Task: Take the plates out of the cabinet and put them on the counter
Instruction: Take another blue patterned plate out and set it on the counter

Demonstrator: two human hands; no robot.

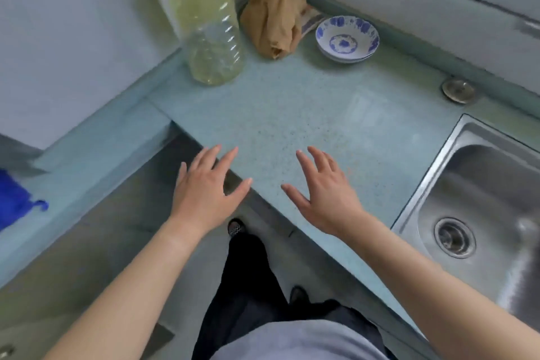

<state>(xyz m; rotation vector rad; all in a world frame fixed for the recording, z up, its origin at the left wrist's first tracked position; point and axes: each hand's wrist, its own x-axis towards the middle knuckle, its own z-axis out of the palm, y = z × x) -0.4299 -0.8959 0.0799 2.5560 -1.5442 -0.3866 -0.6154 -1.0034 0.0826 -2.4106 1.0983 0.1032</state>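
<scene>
A small stack of white plates with blue patterns sits at the back of the pale green counter, near the wall corner. My left hand hovers over the counter's front edge, fingers spread and empty. Over the counter just to its right is my right hand, also empty with fingers apart. Both hands are well short of the plates. No cabinet interior or door is visible.
A large plastic bottle of yellowish liquid stands at the back left, with a crumpled brown bag beside it. A steel sink lies to the right, a round metal cap behind it. A blue object lies far left.
</scene>
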